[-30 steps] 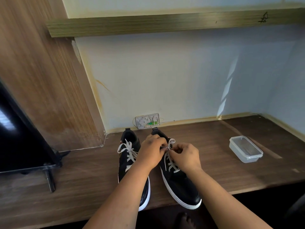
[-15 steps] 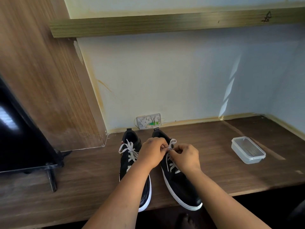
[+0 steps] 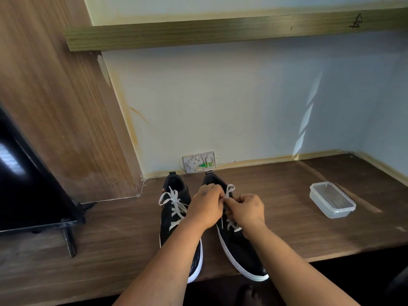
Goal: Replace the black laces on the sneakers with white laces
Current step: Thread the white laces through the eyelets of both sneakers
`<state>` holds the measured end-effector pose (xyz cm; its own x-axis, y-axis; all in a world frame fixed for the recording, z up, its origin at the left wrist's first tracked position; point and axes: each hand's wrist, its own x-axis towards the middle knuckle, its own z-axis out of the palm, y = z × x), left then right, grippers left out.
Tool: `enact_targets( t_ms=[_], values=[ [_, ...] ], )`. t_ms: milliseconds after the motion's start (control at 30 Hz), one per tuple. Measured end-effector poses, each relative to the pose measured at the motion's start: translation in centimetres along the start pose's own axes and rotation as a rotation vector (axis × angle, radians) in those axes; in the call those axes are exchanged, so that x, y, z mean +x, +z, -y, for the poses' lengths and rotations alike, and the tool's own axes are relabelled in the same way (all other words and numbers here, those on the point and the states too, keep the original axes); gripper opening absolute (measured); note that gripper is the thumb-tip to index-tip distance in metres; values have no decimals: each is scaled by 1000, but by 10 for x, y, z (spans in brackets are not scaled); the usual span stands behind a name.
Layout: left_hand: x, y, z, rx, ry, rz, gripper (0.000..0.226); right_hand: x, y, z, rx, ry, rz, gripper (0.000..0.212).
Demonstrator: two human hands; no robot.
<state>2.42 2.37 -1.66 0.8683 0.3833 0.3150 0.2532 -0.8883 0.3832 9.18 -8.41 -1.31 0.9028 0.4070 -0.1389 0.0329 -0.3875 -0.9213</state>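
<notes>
Two black sneakers with white soles stand side by side on the wooden desk, toes toward me. The left sneaker (image 3: 174, 219) carries a white lace (image 3: 174, 204) tied in a bow. Over the tongue of the right sneaker (image 3: 240, 250) both hands meet. My left hand (image 3: 208, 204) and my right hand (image 3: 246, 209) each pinch part of that shoe's white lace (image 3: 229, 191), fingers curled, knuckles almost touching. A loop of lace shows above the hands; the knot itself is hidden under the fingers.
A clear plastic container (image 3: 332, 199) sits on the desk (image 3: 287, 228) to the right. A black screen on a stand (image 3: 26, 191) occupies the left. A white wall socket plate (image 3: 199, 161) is behind the shoes. The sneaker toes overhang the desk's front edge.
The hands have stayed over the right sneaker's lace and drawn slightly closer together; the camera view has shifted a little.
</notes>
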Motion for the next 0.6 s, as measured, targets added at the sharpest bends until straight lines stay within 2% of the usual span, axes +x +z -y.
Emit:
enact_targets(
  t_ms=[200, 300, 600],
  values=[
    [2, 0, -1, -16, -33, 26, 10, -3, 1, -1, 239, 115, 31, 27],
    [1, 7, 0, -85, -78, 33, 10, -4, -1, -1, 272, 138, 58, 26],
    [2, 13, 6, -141, -45, -25, 5, -6, 0, 2, 420, 229, 62, 20]
  ],
)
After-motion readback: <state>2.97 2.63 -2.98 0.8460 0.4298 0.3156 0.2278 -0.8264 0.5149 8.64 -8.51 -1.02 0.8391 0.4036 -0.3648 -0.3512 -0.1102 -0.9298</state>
